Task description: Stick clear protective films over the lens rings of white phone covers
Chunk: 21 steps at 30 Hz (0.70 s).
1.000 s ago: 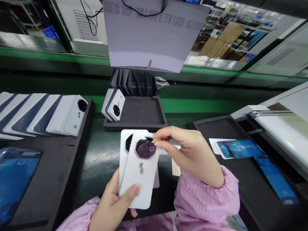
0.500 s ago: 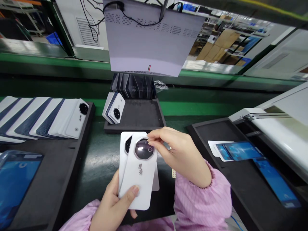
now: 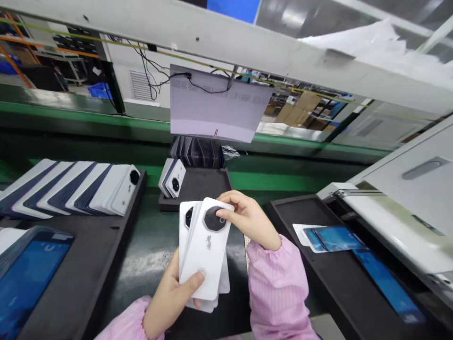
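Observation:
Several thin white phone back panels are fanned out between my hands, each with a dark eight-sided camera patch near the top. My left hand is closed around their lower left side, thumb on the front panel and fingers behind. At the upper right corner of the front panel, my right hand grips with the thumb over the camera patch and the fingers behind. Other panels stick out behind it at the left and lower right. How many I hold cannot be made out.
A black tray ahead holds a small stack of white panels; dark sheets stand behind it. On the left, another tray carries leaning panels and blue-screened pieces. The right tray holds blue-screened sheets.
The camera view has tilted up, showing more of the overhead beam. The front panel has shifted against those behind it, which now spread further below. Both hands still grip the panels.

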Motion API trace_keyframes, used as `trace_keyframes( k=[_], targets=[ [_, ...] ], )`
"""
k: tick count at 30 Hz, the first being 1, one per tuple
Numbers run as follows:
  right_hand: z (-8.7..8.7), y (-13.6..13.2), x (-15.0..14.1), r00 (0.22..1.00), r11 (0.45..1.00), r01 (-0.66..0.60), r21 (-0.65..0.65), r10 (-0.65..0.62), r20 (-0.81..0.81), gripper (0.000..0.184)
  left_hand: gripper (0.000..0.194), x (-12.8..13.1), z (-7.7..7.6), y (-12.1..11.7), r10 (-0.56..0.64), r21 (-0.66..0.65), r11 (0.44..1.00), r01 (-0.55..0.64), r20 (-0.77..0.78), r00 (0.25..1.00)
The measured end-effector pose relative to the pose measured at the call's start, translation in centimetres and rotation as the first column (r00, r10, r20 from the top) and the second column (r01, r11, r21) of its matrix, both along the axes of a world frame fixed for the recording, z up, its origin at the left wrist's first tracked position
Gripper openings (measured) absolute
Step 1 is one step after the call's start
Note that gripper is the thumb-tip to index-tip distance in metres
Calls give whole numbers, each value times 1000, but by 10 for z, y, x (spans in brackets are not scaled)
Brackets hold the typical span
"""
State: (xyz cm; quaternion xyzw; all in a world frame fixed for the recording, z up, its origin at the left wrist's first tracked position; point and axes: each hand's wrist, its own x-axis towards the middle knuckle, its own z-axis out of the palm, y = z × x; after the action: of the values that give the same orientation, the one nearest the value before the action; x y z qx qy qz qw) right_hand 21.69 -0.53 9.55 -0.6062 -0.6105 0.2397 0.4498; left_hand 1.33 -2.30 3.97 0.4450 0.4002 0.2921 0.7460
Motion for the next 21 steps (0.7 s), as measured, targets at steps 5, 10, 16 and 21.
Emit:
trace_keyframes(
  k=[5, 10, 16, 21],
  targets=[
    [-9, -14, 26, 806, 832, 485, 271, -305, -506, 18, 58, -4, -6, 4, -64, 4, 998, 64, 79, 995],
    [-38, -38, 67, 755, 830, 547, 108, -433, -493, 37, 54, -9, -12, 6, 87, 46, 994, -94, 135, 987],
    [-100, -18, 7, 951, 962, 249, -114, -265, -159, 15, 53, -13, -10, 7, 148, 117, 980, -161, 113, 983],
    [-80, -5, -19, 939, 937, 344, 57, -343, -36, 10, 54, -12, -4, 3, 98, 156, 982, -108, 68, 993]
  ],
)
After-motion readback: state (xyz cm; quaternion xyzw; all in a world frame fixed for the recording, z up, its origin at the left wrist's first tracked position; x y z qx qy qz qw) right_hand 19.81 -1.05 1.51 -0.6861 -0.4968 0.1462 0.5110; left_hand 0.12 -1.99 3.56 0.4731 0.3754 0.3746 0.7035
